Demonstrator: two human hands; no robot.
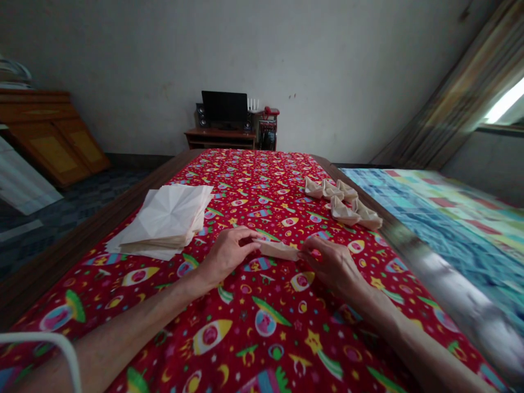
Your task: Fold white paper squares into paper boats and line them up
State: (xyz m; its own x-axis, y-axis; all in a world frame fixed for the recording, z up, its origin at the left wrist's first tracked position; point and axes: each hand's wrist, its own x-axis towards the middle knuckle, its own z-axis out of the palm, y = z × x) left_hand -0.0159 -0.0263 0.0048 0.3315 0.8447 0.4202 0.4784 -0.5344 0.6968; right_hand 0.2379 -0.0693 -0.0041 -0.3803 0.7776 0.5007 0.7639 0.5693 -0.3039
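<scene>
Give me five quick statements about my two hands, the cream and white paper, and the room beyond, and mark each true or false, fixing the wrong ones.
1. The left hand and right hand both touch one narrow folded piece of cream paper. True.
2. The flat stack of creased white paper lies to the right of both hands. False: the stack is to their left.
3. Five small boat-shaped cream paper pieces sit to the right, beyond the right hand. True.
4. The cloth under the hands is plain blue. False: it is red with colourful rocket prints.
5. The black flat-screen monitor shows a bright picture. False: its screen is dark.
</scene>
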